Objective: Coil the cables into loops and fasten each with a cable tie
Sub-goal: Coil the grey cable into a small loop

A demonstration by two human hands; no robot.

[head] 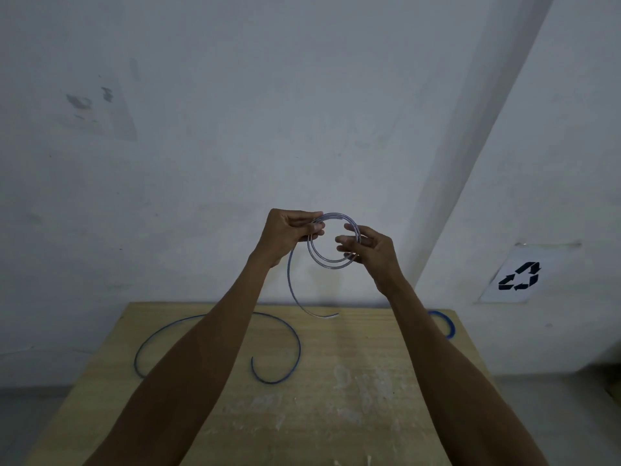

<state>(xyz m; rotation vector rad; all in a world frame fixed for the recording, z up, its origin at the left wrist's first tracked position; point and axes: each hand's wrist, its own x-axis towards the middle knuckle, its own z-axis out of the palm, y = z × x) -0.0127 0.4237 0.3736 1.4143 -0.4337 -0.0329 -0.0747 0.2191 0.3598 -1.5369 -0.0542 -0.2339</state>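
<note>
Your left hand (285, 235) pinches the pale cable (336, 215) between thumb and curled fingers at the upper left of its coil, and the grip looks firm. Your right hand (369, 253) takes the coil's right side, where the strands pass between the thumb and half-curled fingers. The fingertips (341, 245) reach into the ring, so this hold is lighter than the left but still a hold. Between your two hands the cable makes two rounds, one lying just inside the other, and they stand nearly upright and face you. You hold the coil in the air, above the far edge of the table (336, 398) and clear of its top. From under your left hand the tail (289, 280) drops free and bends toward you. It then sweeps right, and its end hangs at the table's far edge, though you cannot tell whether it touches the wood. Both your forearms reach out over the table, the left across its near left part and the right across its near right. On the left half of the table a blue cable (299, 348) lies loose in one wide open curve. Your left forearm hides part of it, and its inner end hooks back near the table's middle. At the table's far right corner lies a blue loop (450, 326), partly hidden by your right forearm. The tabletop is pale wood with whitish smears in its middle. Behind the table rises a grey-white wall (235, 129), and to the right of the table, low on the wall, hangs a sign (519, 277) with a black recycling mark.
</note>
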